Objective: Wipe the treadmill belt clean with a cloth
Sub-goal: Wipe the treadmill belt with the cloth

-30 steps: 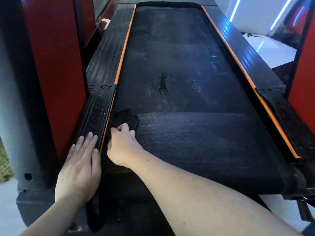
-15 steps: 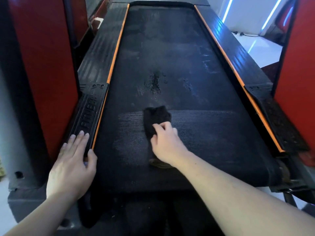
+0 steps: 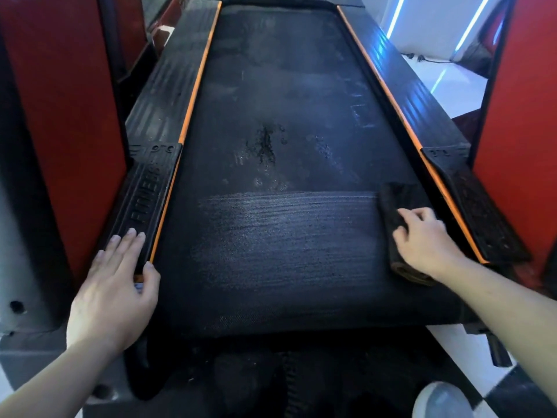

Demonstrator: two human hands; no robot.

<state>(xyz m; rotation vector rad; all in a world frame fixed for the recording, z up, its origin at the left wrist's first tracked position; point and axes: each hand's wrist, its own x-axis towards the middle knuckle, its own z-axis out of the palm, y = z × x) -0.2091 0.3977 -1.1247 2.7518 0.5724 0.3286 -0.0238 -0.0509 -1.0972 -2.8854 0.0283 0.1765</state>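
Black treadmill belt [image 3: 271,260] — dark folded cloth [image 3: 391,203] near its right edge

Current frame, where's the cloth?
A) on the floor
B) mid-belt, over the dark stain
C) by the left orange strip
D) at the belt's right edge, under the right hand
D: the cloth lies on the belt beside the right orange strip, with the right hand on it. The dark stain is uncovered.

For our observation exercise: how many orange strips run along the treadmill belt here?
2. The left orange strip runs beside the rail under the left hand; the right orange strip runs just beyond the cloth under the right hand. Neither seems hidden.
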